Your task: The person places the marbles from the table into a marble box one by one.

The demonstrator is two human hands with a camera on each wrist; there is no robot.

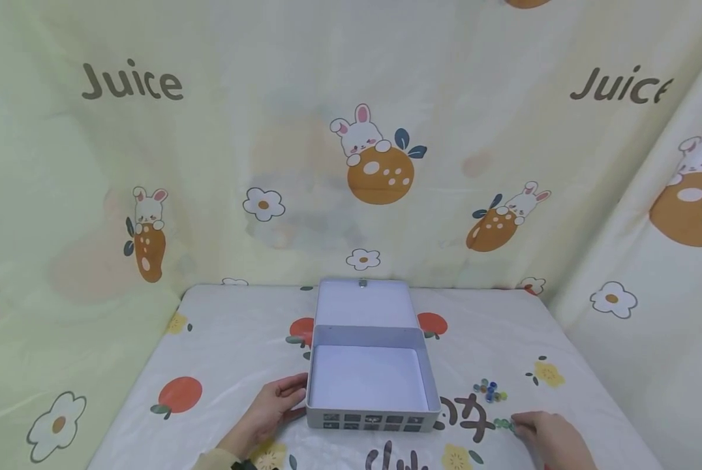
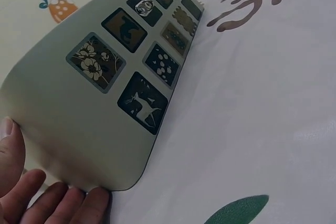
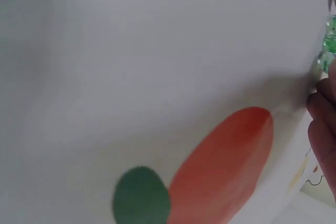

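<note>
Touches marbles (image 1: 505, 423) with right hand (image 1: 553, 438) in unclear grip; rests unclenched left hand (image 1: 273, 408) against box (image 1: 371, 415); could nudge marbles rolling.

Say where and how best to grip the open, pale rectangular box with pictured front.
I'd grip the box by its two straight side walls, coming from left and right: they stand upright and opposite, whereas the open lid at the far side might swing.
</note>
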